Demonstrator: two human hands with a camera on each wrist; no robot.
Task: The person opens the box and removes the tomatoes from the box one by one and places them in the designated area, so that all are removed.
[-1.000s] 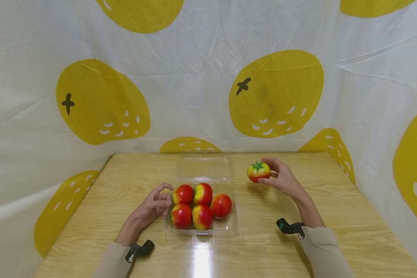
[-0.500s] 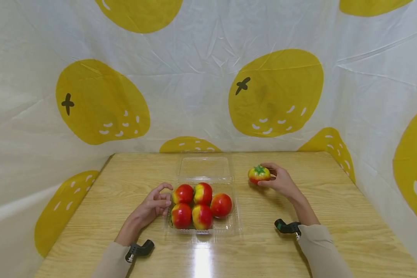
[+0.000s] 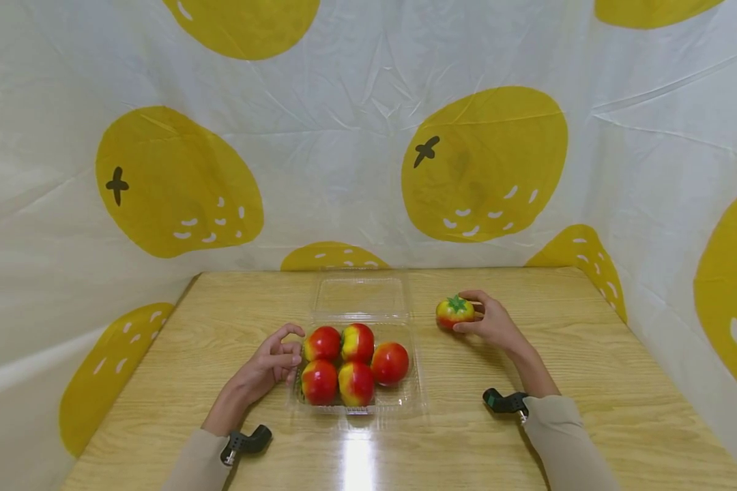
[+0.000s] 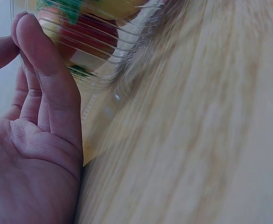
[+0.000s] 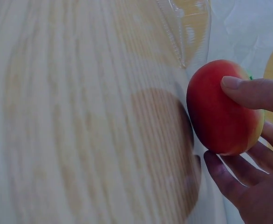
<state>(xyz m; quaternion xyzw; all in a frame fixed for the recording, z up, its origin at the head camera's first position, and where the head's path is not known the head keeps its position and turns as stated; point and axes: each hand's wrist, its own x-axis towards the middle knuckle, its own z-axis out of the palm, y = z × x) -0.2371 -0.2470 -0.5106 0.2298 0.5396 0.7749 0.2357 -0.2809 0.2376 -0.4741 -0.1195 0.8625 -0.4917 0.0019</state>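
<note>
My right hand [image 3: 491,320] holds a shiny red-and-yellow tomato [image 3: 454,312], green leafy crown up, to the right of the clear plastic box [image 3: 415,402]. The right wrist view shows the thumb on one side of the tomato [image 5: 222,109] and fingers at its other side, close over the table. At the box's left side is my left hand [image 3: 273,358], its fingers loosely bent and fingertips right at the rim. Several similar red-and-yellow tomatoes [image 3: 356,383] lie inside the box in two rows, with one more at the right.
The box's clear lid [image 3: 361,298] is folded back flat behind it. A wooden table [image 3: 221,314] lies under everything, with a white curtain [image 3: 331,170] printed with yellow fruit around its back and sides. Black wrist cameras [image 3: 252,442] sit at both cuffs.
My right hand has lowered the tomato slightly towards the table and nearer to me, turning its crown further upright. My left hand and the tomatoes in the box have stayed put.
</note>
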